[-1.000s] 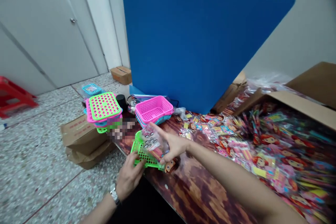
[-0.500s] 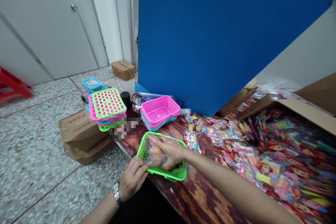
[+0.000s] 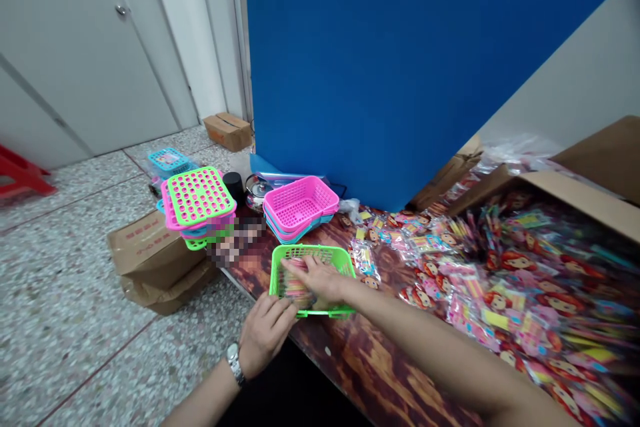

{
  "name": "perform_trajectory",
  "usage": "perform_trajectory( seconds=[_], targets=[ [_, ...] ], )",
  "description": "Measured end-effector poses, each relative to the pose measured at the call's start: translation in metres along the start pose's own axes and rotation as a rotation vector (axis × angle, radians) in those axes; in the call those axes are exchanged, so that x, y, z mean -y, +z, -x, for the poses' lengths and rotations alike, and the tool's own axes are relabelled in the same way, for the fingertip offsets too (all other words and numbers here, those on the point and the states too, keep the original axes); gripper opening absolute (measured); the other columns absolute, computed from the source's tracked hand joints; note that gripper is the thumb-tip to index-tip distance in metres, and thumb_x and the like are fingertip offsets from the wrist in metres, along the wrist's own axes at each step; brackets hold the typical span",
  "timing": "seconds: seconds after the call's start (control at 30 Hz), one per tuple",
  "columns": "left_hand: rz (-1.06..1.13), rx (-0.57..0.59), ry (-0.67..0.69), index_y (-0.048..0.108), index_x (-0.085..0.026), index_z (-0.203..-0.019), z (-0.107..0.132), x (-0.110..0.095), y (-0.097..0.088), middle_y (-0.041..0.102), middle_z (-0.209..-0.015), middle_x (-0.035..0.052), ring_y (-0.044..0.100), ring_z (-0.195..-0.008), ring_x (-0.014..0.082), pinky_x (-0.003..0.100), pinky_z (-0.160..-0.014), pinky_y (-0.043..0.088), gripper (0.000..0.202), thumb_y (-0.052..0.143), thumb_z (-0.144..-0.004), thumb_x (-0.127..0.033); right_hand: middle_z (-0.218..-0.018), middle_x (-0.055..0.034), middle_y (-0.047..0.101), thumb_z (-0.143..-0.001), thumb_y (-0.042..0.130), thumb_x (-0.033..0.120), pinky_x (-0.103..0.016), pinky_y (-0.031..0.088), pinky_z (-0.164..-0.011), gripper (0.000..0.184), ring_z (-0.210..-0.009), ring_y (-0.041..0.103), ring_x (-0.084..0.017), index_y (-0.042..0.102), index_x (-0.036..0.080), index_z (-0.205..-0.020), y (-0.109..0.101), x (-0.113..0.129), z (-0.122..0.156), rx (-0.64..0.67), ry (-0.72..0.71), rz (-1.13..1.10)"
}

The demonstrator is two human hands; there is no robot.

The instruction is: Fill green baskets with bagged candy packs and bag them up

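A green plastic basket (image 3: 350, 267) rests near the front edge of the table. My left hand (image 3: 267, 330), with a metal watch on the wrist, has its fingers closed on the basket's near left corner. Inside the basket, my right hand (image 3: 323, 280) is curled over a bundle of clear plastic packets (image 3: 295, 283) with pink and yellow strips; its thumb is hidden. Just behind stands a stack of pink and blue baskets (image 3: 300, 203).
Many similar packets (image 3: 465, 287) are spread over the table's right side, before an open carton (image 3: 575, 193) full of them. Stacked baskets with a green one on top (image 3: 200, 197) stand at the left. A blue panel (image 3: 400, 67) rises behind.
The green basket has turned so its long side runs more nearly level across the view. Both hands moved with it, the right still over the packets. The camera view has shifted slightly.
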State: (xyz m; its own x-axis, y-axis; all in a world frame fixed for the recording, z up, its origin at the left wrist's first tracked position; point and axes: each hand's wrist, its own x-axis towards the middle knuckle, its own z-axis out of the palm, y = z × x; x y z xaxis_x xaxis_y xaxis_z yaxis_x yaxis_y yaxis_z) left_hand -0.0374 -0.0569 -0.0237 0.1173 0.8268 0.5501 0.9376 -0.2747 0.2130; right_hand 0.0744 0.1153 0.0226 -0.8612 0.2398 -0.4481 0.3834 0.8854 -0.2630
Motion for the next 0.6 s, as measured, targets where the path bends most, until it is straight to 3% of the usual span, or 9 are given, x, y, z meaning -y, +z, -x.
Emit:
perform_trajectory(
  seconds=[0.23, 0.37, 0.47, 0.53, 0.6],
  targets=[
    [0.02, 0.07, 0.056, 0.057, -0.017, -0.113, 0.007, -0.002, 0.005, 0.064, -0.094, 0.0093, 0.054, -0.082, 0.0181, 0.034, -0.076, 0.045, 0.029, 0.037, -0.092, -0.014, -0.134, -0.0134, 0.029, -0.058, 0.077, 0.018, -0.058, 0.027, -0.093, 0.114, -0.121, 0.034, -0.04, 0.004, 0.047, -0.14, 0.006, 0.0, 0.004, -0.157, -0.096, 0.141],
    [0.043, 0.096, 0.064, 0.055, -0.016, -0.114, 0.001, -0.002, -0.001, 0.063, -0.091, 0.0088, 0.051, -0.077, 0.0181, 0.031, -0.069, 0.044, 0.029, 0.035, -0.093, -0.015, -0.137, -0.0143, 0.028, -0.053, 0.08, 0.028, -0.055, 0.031, -0.094, 0.121, -0.123, 0.032, -0.041, 0.0, 0.04, -0.142, 0.003, -0.013, 0.005, -0.027, -0.109, -0.028],
    [0.04, 0.15, 0.07, 0.055, -0.016, -0.111, -0.005, -0.001, -0.008, 0.063, -0.089, 0.008, 0.048, -0.074, 0.0183, 0.031, -0.065, 0.043, 0.026, 0.036, -0.093, -0.017, -0.142, -0.0143, 0.027, -0.055, 0.079, 0.039, -0.045, 0.029, -0.101, 0.12, -0.129, 0.029, -0.035, -0.001, 0.029, -0.145, -0.01, -0.027, 0.011, 0.044, -0.221, -0.178],
    [0.026, 0.183, 0.053, 0.056, -0.016, -0.108, -0.007, -0.001, -0.01, 0.062, -0.085, 0.0073, 0.048, -0.073, 0.0183, 0.031, -0.065, 0.043, 0.025, 0.036, -0.093, -0.017, -0.142, -0.0139, 0.03, -0.064, 0.073, 0.044, -0.039, 0.029, -0.103, 0.106, -0.13, 0.03, -0.03, 0.008, 0.023, -0.146, -0.016, -0.031, 0.016, 0.019, -0.279, -0.214],
    [0.004, 0.208, 0.038, 0.056, -0.017, -0.107, -0.007, -0.002, -0.01, 0.06, -0.082, 0.0067, 0.047, -0.073, 0.0183, 0.031, -0.066, 0.043, 0.025, 0.037, -0.092, -0.015, -0.139, -0.0127, 0.037, -0.077, 0.061, 0.043, -0.038, 0.03, -0.102, 0.078, -0.126, 0.036, -0.027, 0.025, 0.022, -0.143, -0.017, -0.03, 0.019, -0.107, -0.267, -0.178]
  ],
)
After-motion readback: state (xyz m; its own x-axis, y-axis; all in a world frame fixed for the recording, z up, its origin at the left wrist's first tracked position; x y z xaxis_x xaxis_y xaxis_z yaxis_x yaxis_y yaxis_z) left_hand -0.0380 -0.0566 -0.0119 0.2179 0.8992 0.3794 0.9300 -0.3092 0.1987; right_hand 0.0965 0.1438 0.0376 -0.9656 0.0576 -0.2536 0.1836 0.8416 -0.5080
